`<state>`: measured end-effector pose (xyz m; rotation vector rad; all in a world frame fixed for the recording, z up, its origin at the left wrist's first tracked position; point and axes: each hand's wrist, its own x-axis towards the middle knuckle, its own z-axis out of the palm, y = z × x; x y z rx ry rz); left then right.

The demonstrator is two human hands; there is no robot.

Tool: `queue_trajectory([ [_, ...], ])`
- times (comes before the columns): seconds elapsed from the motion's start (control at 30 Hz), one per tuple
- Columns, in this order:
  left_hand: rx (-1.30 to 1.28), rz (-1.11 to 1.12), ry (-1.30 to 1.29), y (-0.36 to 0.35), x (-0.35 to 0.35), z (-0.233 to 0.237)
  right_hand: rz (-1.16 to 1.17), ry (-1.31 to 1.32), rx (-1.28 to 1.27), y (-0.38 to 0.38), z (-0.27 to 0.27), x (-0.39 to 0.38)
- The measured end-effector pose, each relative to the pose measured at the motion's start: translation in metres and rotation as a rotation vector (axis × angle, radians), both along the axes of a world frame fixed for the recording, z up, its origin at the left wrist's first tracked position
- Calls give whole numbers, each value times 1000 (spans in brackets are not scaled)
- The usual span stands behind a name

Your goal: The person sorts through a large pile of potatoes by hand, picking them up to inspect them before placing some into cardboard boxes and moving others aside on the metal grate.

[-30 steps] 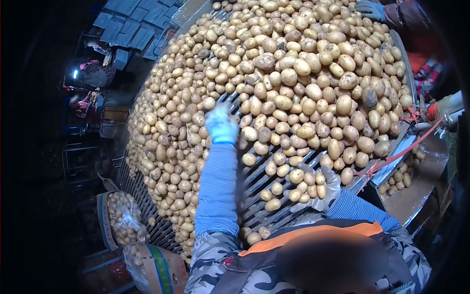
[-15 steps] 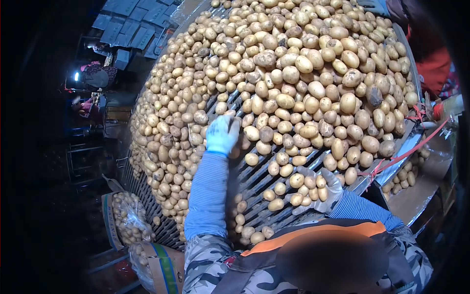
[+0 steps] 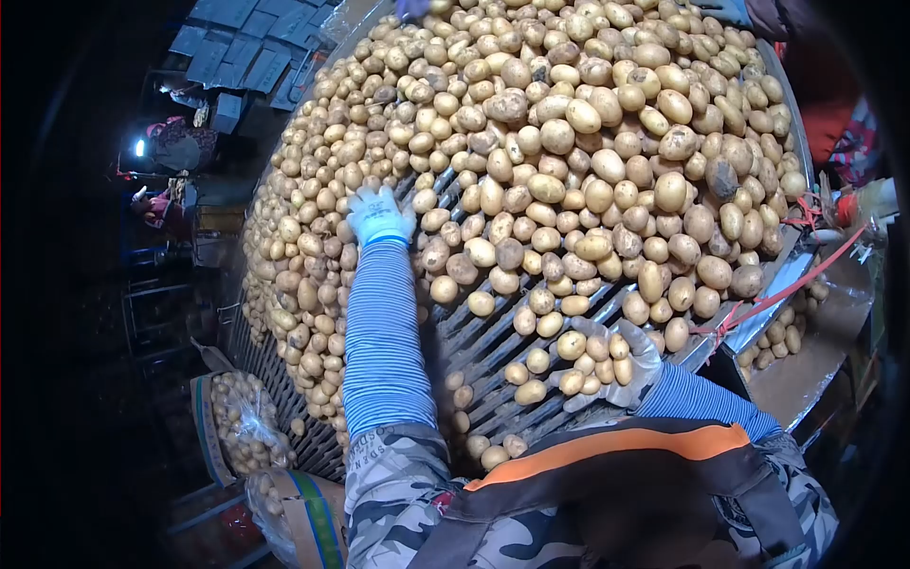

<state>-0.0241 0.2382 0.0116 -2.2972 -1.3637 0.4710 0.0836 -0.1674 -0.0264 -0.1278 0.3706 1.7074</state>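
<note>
My left hand, in a pale glove, reaches out over the left part of a big potato heap. Its fingers are spread and touch the potatoes under them; nothing shows in its grip. Lower right, my gloved right hand is turned palm up and cupped around several small potatoes. The slatted rack shows bare between the two arms. A few loose potatoes rest on the slats beside my right hand.
Filled potato boxes stand at the lower left. A cardboard box with potatoes sits at the right, below a red strap. Co-workers' gloved hands show at the top edge. Stacked cartons lie at the upper left.
My left hand has moved left and forward, and its curled fingers have spread. My right hand stays cupped with the potatoes. A co-worker's purple-gloved hand has come in at the top.
</note>
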Motion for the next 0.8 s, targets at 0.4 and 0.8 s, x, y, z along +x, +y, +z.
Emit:
queue_trajectory([
  [0.4,-277,-83,-534,-234,-69,21,-15,-67,52,-3,-24,-7],
  [0.8,-5,224,-296,-148,-92,8,5,-109,-67,12,22,0],
])
